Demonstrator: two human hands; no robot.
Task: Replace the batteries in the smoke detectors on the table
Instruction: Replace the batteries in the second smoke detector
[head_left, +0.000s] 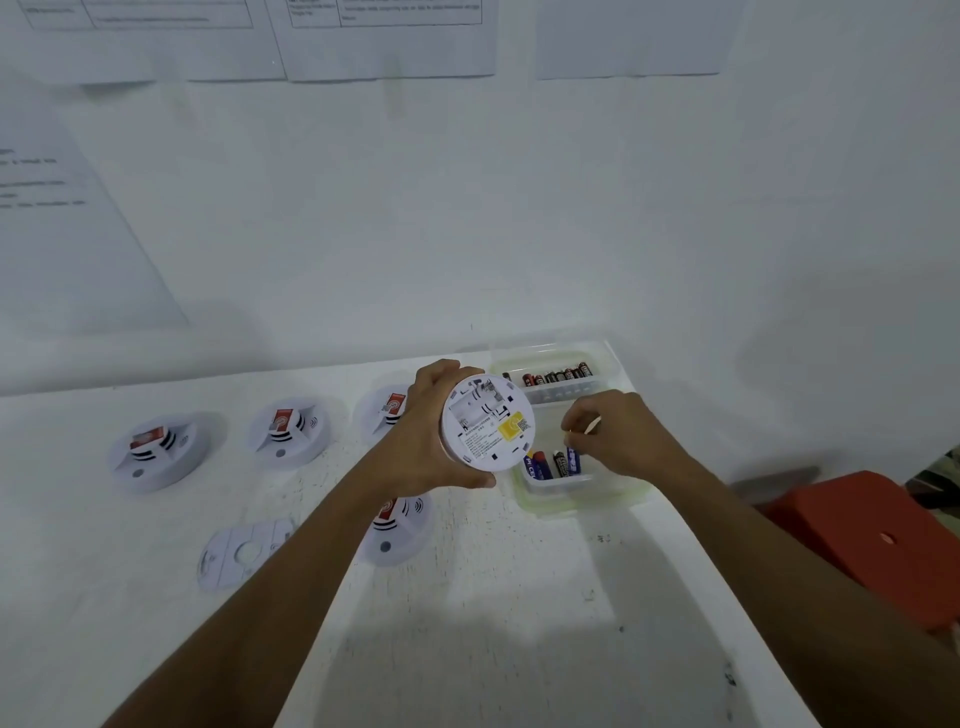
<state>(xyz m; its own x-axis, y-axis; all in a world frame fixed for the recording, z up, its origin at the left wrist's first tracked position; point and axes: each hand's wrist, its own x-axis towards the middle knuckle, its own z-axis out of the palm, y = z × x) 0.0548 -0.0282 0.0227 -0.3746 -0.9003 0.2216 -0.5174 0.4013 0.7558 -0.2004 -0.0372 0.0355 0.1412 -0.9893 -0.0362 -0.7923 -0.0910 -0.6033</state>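
My left hand (423, 431) grips a round white smoke detector (487, 423) tilted up so its back faces me, with a yellow label and an open battery bay. My right hand (613, 434) hovers over the near clear plastic container (558, 496), fingertips pinched at the top of a blue battery (572, 461) standing among several batteries. The far clear container (558, 395) holds a row of dark batteries (556, 375).
Several other white smoke detectors (158, 452) (288, 431) (382, 410) (402, 530) lie on the white table, and a detached mounting plate (241, 553) sits near the front left. A red stool (878, 540) stands right of the table. The wall is close behind.
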